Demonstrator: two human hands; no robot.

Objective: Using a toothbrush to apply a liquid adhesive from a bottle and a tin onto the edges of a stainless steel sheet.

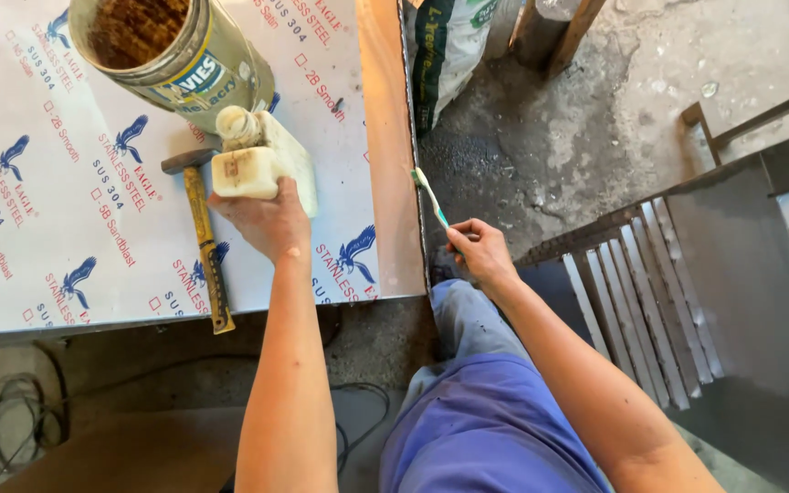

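Observation:
My left hand grips a cream-coloured plastic bottle lying on a steel sheet covered in printed white film. The bottle's cap end points toward a large open tin can with rusty brown contents. My right hand holds a green and white toothbrush by its handle, bristle end up, next to the right edge of the sheet. A hammer with a yellow handle lies on the sheet just left of my left hand.
A grey metal frame with slats stands at the right. A printed sack and wooden posts sit on the concrete floor beyond the sheet. Black cable coils on the floor at lower left. My purple-clad leg is below.

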